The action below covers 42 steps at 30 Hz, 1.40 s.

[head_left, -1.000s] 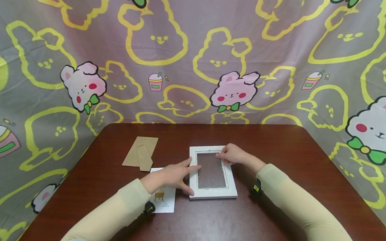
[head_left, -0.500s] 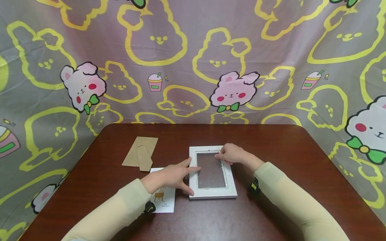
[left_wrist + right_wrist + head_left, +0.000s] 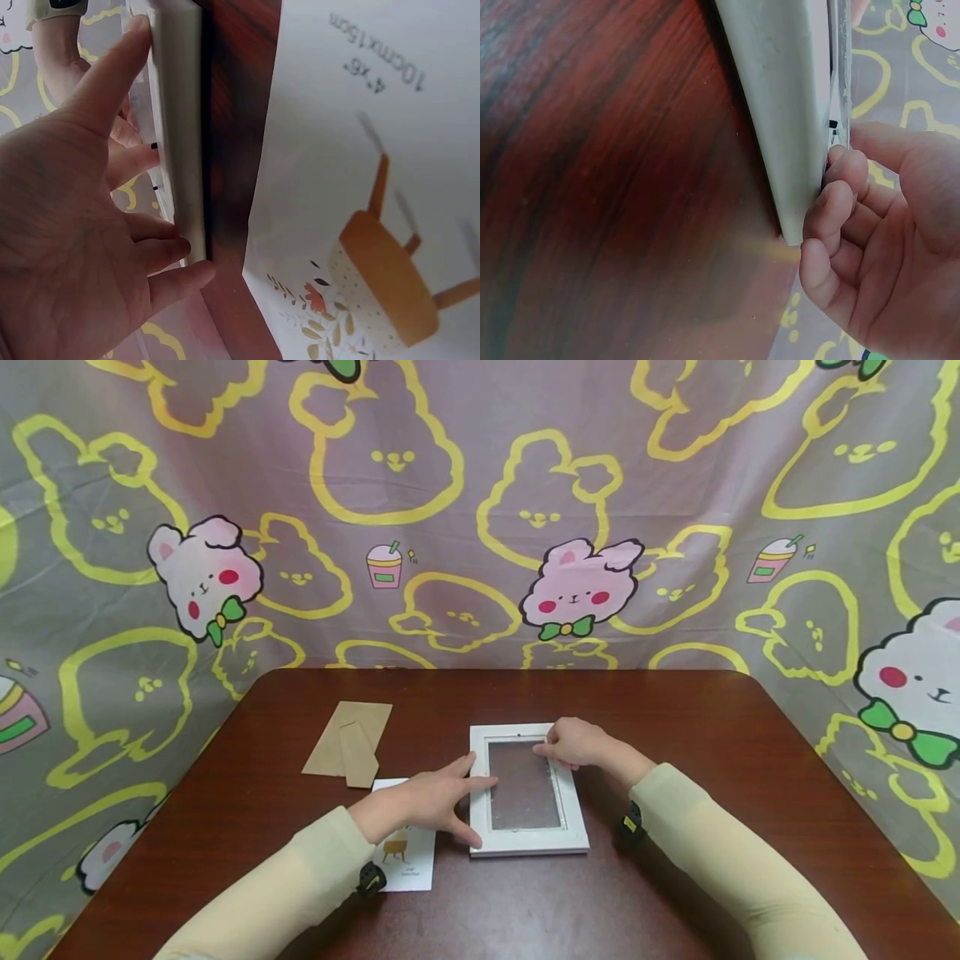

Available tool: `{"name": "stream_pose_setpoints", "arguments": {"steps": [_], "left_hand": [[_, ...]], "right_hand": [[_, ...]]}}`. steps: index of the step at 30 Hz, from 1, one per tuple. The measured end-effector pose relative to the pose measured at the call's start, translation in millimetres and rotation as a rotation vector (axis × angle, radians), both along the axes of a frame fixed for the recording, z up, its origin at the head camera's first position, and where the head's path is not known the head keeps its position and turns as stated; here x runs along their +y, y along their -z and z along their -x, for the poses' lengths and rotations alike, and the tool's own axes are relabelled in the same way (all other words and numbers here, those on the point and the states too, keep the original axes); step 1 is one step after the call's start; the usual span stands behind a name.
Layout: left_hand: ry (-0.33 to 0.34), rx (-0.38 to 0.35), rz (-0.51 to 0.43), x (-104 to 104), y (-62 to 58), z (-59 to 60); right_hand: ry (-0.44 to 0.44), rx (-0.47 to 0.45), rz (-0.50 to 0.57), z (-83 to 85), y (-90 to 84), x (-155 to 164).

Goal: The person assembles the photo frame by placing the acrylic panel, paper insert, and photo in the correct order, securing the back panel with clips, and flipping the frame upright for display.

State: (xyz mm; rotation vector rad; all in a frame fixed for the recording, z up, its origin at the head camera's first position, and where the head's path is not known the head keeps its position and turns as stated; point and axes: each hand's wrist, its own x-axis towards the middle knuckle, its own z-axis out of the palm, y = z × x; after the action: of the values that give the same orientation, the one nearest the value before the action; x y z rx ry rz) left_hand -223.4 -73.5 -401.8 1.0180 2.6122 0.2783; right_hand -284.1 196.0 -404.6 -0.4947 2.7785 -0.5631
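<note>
A white picture frame [image 3: 528, 841] lies on the table with its opening facing up, and a clear sheet [image 3: 521, 785] fills the opening. My left hand [image 3: 427, 797] rests with spread fingers along the frame's left side, thumb at the near corner and one finger reaching over the inner edge. At the far right corner, my right hand [image 3: 581, 743] pinches the clear sheet's edge between thumb and forefinger. The right wrist view shows its other fingers [image 3: 829, 210] curled against the frame's outer side, and the sheet's edge [image 3: 845, 60] standing slightly proud of the frame.
A printed card [image 3: 416, 856] with a chair picture lies partly under my left wrist; the left wrist view shows its size text. Farther left lies a brown backing board [image 3: 330, 743] with a stand leg [image 3: 360, 760]. A patterned curtain [image 3: 465, 643] hangs behind the brown table [image 3: 675, 877].
Almost nothing differs. The right forearm and wrist have shifted slightly left, while both hands keep their places on the frame.
</note>
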Motion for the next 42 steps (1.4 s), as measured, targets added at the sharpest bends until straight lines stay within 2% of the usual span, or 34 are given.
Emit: {"name": "stream_pose_setpoints", "arguments": {"steps": [11, 23, 42], "left_hand": [[0.008, -0.001, -0.014, 0.3, -1.3, 0.1], [0.001, -0.018, -0.02, -0.2, 0.0, 0.0], [-0.02, -0.036, -0.01, 1.5, -1.6, -1.1]], "right_hand": [[0.025, 0.006, -0.053, -1.5, -2.8, -3.6], [0.029, 0.058, -0.113, -3.0, -3.7, -6.6], [0.043, 0.061, -0.062, -1.1, 1.5, -4.6]]}}
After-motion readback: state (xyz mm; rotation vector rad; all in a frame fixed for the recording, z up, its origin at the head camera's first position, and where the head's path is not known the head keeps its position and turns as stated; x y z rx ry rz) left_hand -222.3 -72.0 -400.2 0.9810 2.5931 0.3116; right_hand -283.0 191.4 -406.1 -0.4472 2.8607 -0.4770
